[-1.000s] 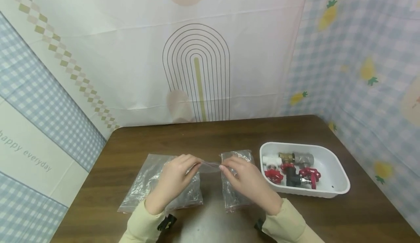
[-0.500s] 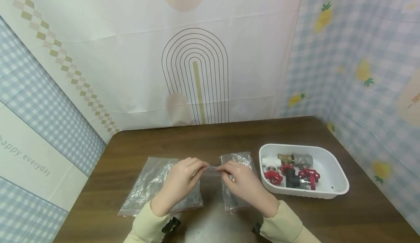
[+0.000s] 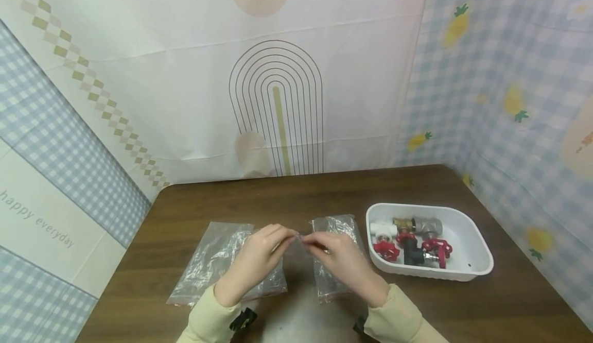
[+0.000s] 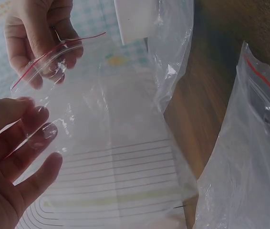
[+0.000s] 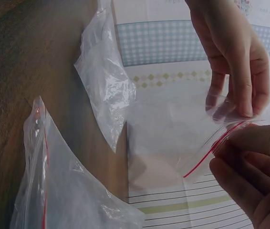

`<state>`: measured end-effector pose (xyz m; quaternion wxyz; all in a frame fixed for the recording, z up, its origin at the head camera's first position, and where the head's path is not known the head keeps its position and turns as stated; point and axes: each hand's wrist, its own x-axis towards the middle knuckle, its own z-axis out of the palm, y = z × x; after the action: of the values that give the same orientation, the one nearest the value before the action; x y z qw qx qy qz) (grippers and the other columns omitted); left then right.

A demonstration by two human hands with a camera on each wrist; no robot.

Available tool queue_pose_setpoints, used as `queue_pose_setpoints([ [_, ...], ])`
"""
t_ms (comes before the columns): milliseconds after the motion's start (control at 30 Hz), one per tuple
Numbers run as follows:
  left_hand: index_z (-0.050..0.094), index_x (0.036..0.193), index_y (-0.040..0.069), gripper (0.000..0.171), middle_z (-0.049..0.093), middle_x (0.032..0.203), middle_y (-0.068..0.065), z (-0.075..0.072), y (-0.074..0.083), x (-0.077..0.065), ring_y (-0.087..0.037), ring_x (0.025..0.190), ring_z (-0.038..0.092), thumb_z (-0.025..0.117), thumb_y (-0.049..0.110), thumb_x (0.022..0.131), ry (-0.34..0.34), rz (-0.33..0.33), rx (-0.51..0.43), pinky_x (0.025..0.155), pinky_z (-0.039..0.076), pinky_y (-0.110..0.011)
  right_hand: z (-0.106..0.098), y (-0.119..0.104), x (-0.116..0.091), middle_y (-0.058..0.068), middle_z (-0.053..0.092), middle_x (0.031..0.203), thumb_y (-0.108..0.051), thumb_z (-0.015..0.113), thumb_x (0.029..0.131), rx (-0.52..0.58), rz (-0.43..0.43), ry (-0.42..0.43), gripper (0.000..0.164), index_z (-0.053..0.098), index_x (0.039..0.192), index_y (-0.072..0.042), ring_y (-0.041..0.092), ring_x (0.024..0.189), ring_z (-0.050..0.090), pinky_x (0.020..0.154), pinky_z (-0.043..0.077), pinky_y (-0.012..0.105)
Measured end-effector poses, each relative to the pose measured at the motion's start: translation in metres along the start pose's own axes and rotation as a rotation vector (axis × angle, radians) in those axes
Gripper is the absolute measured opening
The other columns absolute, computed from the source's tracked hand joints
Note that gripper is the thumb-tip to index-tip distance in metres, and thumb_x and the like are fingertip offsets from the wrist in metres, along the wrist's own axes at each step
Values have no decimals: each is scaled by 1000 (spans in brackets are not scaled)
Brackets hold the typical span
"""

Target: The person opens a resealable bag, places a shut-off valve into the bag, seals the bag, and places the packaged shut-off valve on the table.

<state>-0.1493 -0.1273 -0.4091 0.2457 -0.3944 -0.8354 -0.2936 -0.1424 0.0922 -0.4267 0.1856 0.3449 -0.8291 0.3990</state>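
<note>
Both hands hold a clear zip bag by its red-striped mouth, above the table's middle. My left hand pinches the mouth between thumb and forefinger. My right hand pinches the same edge, the fingertips of both hands nearly meeting in the head view. In the left wrist view the bag hangs down thin and see-through, its red line running between the hands. The right wrist view shows the left hand at the top and the right hand at lower right.
Flat clear bags lie on the wooden table: one pile at left, another right of the middle. At right stands a white tub with several valves, some with red handwheels. Patterned cloth hangs behind.
My hands have come closer together, and less of the bag's edge shows between the fingertips. The bags on the table and the tub with valves stay put.
</note>
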Motion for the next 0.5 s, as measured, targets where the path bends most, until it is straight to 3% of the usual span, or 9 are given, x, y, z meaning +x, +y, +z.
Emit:
queue_pose_setpoints([
  [233,72,107,8,15,72,101,1,0,3,1,-12,94,68,69,3,93,5,-6,-30,84,55,-22,7,1,-2,7,76,90,0,76,85,-4,-46,24,17,75,102,-2,10,72,70,66,55,15],
  [500,71,108,8,15,71,104,1,0,4,3,-13,97,67,68,4,94,11,6,-41,87,54,-21,7,0,-2,10,76,102,2,78,83,-3,-51,20,30,73,112,-2,14,77,72,71,56,17],
])
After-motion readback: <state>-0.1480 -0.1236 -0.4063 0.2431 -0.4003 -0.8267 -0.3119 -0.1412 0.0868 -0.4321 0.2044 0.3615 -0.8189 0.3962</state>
